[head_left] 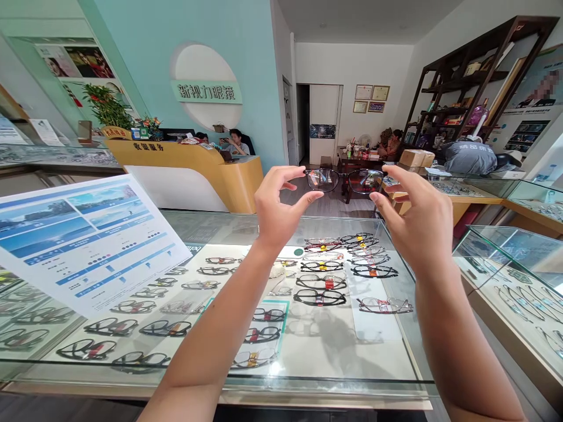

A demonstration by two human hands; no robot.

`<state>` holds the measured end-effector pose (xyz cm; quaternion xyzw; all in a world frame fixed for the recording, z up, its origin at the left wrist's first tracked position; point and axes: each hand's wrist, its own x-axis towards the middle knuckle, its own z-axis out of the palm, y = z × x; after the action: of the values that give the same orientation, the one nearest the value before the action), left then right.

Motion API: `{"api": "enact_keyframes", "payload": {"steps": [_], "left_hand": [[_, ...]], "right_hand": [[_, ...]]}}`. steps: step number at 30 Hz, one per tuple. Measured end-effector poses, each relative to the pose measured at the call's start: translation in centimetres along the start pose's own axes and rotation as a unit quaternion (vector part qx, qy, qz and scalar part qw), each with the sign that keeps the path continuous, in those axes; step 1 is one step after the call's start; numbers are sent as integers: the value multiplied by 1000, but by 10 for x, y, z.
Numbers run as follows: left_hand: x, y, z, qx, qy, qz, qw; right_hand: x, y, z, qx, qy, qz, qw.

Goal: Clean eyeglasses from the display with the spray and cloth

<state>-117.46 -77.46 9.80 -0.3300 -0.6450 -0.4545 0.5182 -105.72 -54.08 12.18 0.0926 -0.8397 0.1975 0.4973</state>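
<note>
A pair of dark-framed eyeglasses (322,180) is held up level in the air, front and centre, above the far edge of a glass display case (303,375). My left hand (281,202) pinches its left end between thumb and fingers. On the other side my right hand (413,211) grips the right end the same way. Through the lenses the floor and a distant table show. Under my arms, several rows of eyeglasses (320,298) lie inside the case, many with red or yellow tags. My left forearm hides part of these rows.
A printed sheet (88,240) stands tilted on the case at left. Another glass case (519,281) is at right. Beyond are a yellow counter (176,161) with people seated behind it, a dark wooden shelf (457,82), and a person bending in a grey shirt (468,157).
</note>
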Motion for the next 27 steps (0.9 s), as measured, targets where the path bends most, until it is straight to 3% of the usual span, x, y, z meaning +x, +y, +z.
{"api": "enact_keyframes", "payload": {"steps": [6, 17, 27], "left_hand": [[-5, -10, 5, -1, -4, -18, 1000], [-15, 14, 11, 58, 28, 6, 998], [-19, 20, 13, 65, 36, 3, 997]], "right_hand": [[0, 2, 14, -3, 5, -4, 1000], [2, 13, 25, 44, -27, 23, 998], [2, 19, 31, 94, -48, 27, 994]]}}
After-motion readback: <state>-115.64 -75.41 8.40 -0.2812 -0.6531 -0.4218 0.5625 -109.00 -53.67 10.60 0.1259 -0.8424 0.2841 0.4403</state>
